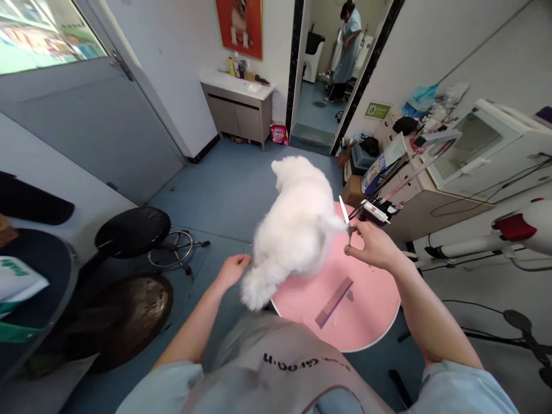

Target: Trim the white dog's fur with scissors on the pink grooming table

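A fluffy white dog point(293, 213) stands on a round pink table point(371, 305), its head turned away from me. My right hand point(373, 244) is closed on scissors point(348, 227), with thumb and fingers in the handles. The blades point up and away, beside the dog's right flank. On the other side, my left hand point(233, 271) is closed with its fingertips pressed together at the dog's fur near the rump. What those fingers hold is hidden. A flat grey comb with a purple edge point(334, 302) lies on the table near me.
A black stool point(133, 230) stands at left, near a dark round table point(38, 253). A grooming arm point(414, 169) rises at the table's right. Behind it are boxes and a white cabinet point(478, 144). A co-worker point(347, 52) stands beyond the doorway.
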`<action>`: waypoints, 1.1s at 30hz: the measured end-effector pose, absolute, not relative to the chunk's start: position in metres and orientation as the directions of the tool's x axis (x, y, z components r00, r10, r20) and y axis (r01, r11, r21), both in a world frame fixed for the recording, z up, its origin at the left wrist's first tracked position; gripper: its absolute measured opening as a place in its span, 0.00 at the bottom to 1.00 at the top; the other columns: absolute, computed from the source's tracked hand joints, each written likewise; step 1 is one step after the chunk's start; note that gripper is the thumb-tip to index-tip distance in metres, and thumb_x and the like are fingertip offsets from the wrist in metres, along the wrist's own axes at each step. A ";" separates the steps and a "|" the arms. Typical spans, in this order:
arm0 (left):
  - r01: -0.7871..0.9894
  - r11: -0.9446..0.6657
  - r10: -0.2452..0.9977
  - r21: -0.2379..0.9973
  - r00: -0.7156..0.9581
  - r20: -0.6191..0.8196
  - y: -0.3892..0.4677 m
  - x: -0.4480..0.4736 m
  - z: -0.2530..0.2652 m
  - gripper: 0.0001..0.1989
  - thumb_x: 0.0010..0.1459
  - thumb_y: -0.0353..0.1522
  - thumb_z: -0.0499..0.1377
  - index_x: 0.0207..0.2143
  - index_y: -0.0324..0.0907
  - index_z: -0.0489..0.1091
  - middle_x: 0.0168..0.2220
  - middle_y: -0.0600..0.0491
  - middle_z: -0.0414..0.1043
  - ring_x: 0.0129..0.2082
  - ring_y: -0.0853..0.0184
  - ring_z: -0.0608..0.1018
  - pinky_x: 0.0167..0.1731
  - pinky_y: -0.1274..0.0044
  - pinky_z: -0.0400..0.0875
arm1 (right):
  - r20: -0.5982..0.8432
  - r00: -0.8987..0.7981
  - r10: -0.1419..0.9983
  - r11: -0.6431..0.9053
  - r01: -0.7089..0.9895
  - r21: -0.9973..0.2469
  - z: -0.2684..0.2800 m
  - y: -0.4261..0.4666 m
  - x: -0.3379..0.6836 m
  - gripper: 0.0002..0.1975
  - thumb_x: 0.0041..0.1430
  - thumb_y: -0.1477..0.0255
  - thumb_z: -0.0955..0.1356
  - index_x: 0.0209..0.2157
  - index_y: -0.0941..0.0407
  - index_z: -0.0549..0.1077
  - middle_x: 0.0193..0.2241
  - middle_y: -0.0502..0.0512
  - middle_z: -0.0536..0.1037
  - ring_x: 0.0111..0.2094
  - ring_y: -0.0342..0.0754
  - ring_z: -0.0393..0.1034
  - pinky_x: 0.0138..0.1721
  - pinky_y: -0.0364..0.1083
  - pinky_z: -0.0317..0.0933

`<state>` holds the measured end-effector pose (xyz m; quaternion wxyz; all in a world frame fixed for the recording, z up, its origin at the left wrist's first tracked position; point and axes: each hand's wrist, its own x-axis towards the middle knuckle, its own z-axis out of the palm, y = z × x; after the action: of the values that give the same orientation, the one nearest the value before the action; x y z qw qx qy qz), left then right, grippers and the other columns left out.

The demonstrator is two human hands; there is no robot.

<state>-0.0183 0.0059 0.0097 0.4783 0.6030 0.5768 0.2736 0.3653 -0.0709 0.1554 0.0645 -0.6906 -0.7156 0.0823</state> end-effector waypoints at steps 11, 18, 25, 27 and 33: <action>0.199 -0.016 0.680 0.980 0.721 -0.136 -0.021 0.055 0.093 0.17 0.43 0.43 0.66 0.27 0.37 0.73 0.26 0.52 0.71 0.28 0.68 0.69 0.32 0.76 0.64 | 0.004 -0.228 0.974 0.226 0.967 0.115 0.167 -0.115 0.270 0.11 0.57 0.64 0.67 0.37 0.57 0.71 0.34 0.61 0.72 0.35 0.56 0.64 0.42 0.51 0.51; 0.337 0.103 0.663 0.936 0.678 -0.317 -0.030 0.020 0.072 0.16 0.46 0.43 0.59 0.25 0.38 0.73 0.22 0.55 0.68 0.25 0.70 0.66 0.28 0.78 0.61 | -0.036 -0.224 0.974 0.225 0.974 0.036 0.122 -0.137 0.223 0.10 0.56 0.68 0.67 0.39 0.57 0.71 0.34 0.61 0.72 0.34 0.55 0.63 0.43 0.53 0.52; 0.786 -0.158 0.694 0.598 0.519 -0.499 0.028 -0.066 0.005 0.14 0.49 0.41 0.58 0.29 0.40 0.75 0.30 0.47 0.77 0.35 0.57 0.77 0.37 0.72 0.68 | -0.308 0.096 0.947 -0.227 0.877 -0.424 0.021 -0.199 0.217 0.13 0.52 0.78 0.63 0.41 0.56 0.71 0.40 0.60 0.76 0.42 0.54 0.71 0.43 0.49 0.61; 0.937 -0.204 0.872 0.284 0.306 -0.383 0.048 -0.086 -0.015 0.20 0.40 0.34 0.64 0.38 0.34 0.76 0.45 0.34 0.77 0.49 0.43 0.75 0.48 0.64 0.67 | -0.539 0.368 0.758 -0.592 0.735 -0.332 -0.019 -0.216 0.229 0.07 0.59 0.72 0.62 0.36 0.56 0.72 0.34 0.60 0.78 0.36 0.54 0.75 0.36 0.48 0.62; 0.547 -0.049 0.845 0.836 0.469 -0.257 0.091 -0.002 -0.034 0.18 0.60 0.37 0.49 0.38 0.39 0.77 0.48 0.45 0.79 0.52 0.58 0.76 0.55 0.71 0.65 | -0.630 0.722 0.287 -0.935 0.355 -0.019 -0.101 -0.227 0.248 0.27 0.65 0.53 0.61 0.49 0.63 0.71 0.45 0.74 0.79 0.50 0.64 0.75 0.45 0.55 0.66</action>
<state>-0.0017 0.0914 -0.0341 0.4835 0.7075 0.4917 0.1542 0.2479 -0.2266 -0.1013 -0.0514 -0.9263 -0.1735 0.3304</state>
